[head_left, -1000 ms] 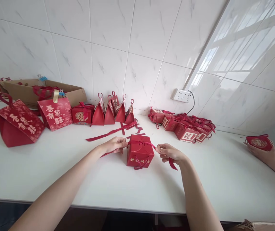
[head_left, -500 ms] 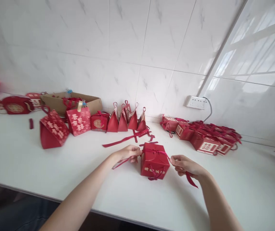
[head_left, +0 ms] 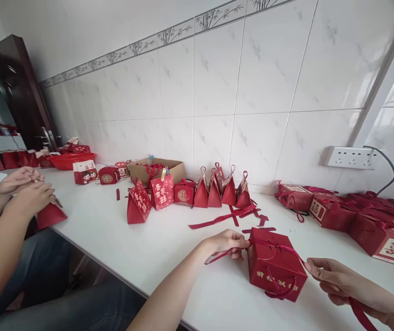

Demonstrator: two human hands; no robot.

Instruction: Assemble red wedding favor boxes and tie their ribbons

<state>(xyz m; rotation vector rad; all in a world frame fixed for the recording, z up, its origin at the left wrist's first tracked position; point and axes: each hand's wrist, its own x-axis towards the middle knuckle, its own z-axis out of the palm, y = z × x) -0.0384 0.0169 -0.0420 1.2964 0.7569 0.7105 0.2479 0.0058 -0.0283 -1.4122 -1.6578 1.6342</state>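
Note:
A red gift box point(head_left: 273, 266) with gold lettering and a twisted cord handle on its near side stands on the white table. A red ribbon point(head_left: 283, 248) runs across its top. My left hand point(head_left: 233, 243) is closed on one ribbon end at the box's left edge, and a tail of ribbon hangs below it. Just off the right side, my right hand point(head_left: 335, 278) pinches the other ribbon end, whose tail trails under the palm. Between hand and box the right-hand ribbon looks taut.
Loose ribbon pieces point(head_left: 217, 220) lie behind the box. Several pointed red boxes point(head_left: 214, 191) and a cardboard tray point(head_left: 138, 172) line the wall. Finished-looking boxes point(head_left: 335, 214) are piled at right, below a power strip point(head_left: 354, 157). At left, another person's hands point(head_left: 27, 193) hold a red box.
The view has swung left, bringing the other person, the red basin and the door into sight. Both my hands keep their hold on the ribbon, and the box stays between them.

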